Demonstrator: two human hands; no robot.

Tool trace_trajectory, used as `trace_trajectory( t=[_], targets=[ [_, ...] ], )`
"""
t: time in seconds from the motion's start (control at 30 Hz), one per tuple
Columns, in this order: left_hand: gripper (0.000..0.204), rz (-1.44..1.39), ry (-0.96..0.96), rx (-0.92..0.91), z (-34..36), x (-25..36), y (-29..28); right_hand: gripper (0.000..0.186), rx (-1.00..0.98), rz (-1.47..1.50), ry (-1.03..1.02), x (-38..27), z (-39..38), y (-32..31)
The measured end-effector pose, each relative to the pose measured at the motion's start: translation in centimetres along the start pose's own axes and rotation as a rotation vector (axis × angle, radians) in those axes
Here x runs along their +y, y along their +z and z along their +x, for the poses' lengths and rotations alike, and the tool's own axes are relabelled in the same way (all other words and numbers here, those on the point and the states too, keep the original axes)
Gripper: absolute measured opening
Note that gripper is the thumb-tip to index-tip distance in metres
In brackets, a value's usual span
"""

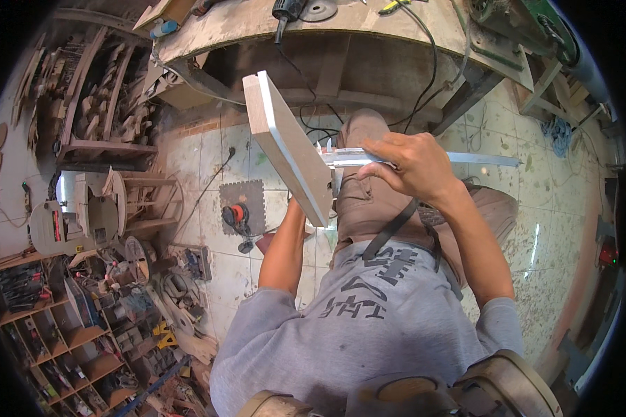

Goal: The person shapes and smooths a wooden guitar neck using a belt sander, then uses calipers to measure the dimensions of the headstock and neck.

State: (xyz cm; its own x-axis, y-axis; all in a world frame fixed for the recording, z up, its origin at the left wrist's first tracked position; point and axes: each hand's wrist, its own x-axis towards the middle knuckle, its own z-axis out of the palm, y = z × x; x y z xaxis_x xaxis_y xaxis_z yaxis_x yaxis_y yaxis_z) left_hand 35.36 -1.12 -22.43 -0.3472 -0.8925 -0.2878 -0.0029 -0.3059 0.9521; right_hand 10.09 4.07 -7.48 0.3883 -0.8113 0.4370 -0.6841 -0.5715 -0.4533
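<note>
My right hand [414, 163] is closed around a metal vernier caliper [478, 159], its fingers and thumb on the sliding part. The caliper's long bar points to the right, and its jaws sit against the near side of a flat wooden board [289, 149]. The board is tilted in the air, with a pale strip along its edge. My left forearm [283, 254] runs up behind the board, which hides my left hand; nothing else in view holds the board up. Both are above my legs.
A workbench [229, 40] ahead carries an angle grinder [289, 9] and trailing cables. On the tiled floor, an orange and black power tool [236, 215] rests on a grey foam mat [254, 194]. Wood offcuts fill a rack [108, 146] at left; below it stand tool compartments [83, 337].
</note>
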Motion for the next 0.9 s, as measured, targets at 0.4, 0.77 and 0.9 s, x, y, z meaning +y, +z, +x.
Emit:
trace_trajectory(
  t=[0.4, 0.77, 0.9],
  targets=[
    [0.066, -0.004, -0.041, 0.043, -0.3, -0.5, 0.9, 0.038, -0.058, -0.015, 0.058, 0.3, -0.7, -0.6],
    [0.075, -0.005, -0.055, 0.242, 0.0, -0.2, 3.4, 0.041, 0.29, 0.302, 0.62, 6.1, 1.3, -0.7],
    [0.081, 0.099, 0.106, 0.166, 0.3, 2.0, 3.6, 0.048, 0.393, 0.146, 0.609, 14.3, 3.7, -2.6]
  ],
)
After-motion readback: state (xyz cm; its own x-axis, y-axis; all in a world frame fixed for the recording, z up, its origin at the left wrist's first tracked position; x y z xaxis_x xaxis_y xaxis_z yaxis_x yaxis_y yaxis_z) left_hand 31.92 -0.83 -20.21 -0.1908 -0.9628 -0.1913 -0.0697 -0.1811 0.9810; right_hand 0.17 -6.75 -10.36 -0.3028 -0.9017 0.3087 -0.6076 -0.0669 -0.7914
